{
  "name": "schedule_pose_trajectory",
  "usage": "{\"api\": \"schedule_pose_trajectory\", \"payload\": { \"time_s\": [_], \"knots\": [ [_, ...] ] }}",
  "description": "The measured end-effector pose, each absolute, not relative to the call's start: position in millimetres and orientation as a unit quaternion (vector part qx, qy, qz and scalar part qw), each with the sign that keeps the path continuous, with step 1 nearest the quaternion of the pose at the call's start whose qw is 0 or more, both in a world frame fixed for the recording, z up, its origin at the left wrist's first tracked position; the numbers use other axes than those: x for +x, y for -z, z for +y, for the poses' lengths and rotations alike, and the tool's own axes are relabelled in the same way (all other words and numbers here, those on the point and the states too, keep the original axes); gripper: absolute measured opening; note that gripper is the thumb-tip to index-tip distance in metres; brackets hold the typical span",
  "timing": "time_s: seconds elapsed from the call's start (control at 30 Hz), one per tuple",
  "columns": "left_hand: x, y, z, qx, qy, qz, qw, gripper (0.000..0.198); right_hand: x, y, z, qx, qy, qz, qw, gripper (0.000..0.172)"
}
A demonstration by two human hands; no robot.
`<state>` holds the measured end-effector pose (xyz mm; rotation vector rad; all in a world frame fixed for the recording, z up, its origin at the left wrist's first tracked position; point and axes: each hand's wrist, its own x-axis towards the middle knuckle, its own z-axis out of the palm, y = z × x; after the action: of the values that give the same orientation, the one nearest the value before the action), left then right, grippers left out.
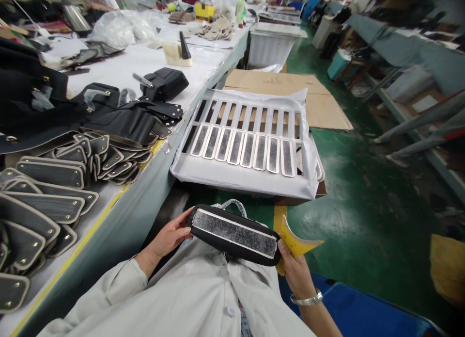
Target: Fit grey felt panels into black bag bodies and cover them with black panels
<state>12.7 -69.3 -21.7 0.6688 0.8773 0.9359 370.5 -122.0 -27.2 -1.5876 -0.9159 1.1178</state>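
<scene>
A black handbag (232, 249) is held in front of my body, its base facing up at me. On that base lies a long speckled grey strip (234, 232) between whitish edges. My left hand (173, 237) grips the bag's left end, thumb near the strip. Around the right end is my right hand (293, 266), which also holds a curved yellow piece (296, 240) with a pale edge. A plastic-wrapped handle (233, 206) shows behind the bag. Just beyond is a white-covered rack (240, 179) bearing a row of grey panels (248, 149) with white borders.
On the left table (90, 235) lie many dark panels (54, 206) with metal studs, black bag parts (119, 119) and a cream holder (178, 53) with a black cone. Flat cardboard (327, 104) lies behind the rack. A blue surface (363, 308) is at lower right, over green floor (352, 196).
</scene>
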Motion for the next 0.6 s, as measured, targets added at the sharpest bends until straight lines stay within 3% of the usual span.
{"api": "schedule_pose_trajectory", "payload": {
  "time_s": [0.37, 0.6],
  "knots": [
    [29, 3, -71, 0.297, -0.450, 0.451, 0.711, 0.059, 367, 19, -117, -0.679, -0.423, -0.405, 0.443, 0.045],
    [11, 15, -70, 0.217, -0.425, 0.389, 0.788, 0.058, 367, 14, -120, -0.678, -0.444, -0.413, 0.415, 0.036]
  ]
}}
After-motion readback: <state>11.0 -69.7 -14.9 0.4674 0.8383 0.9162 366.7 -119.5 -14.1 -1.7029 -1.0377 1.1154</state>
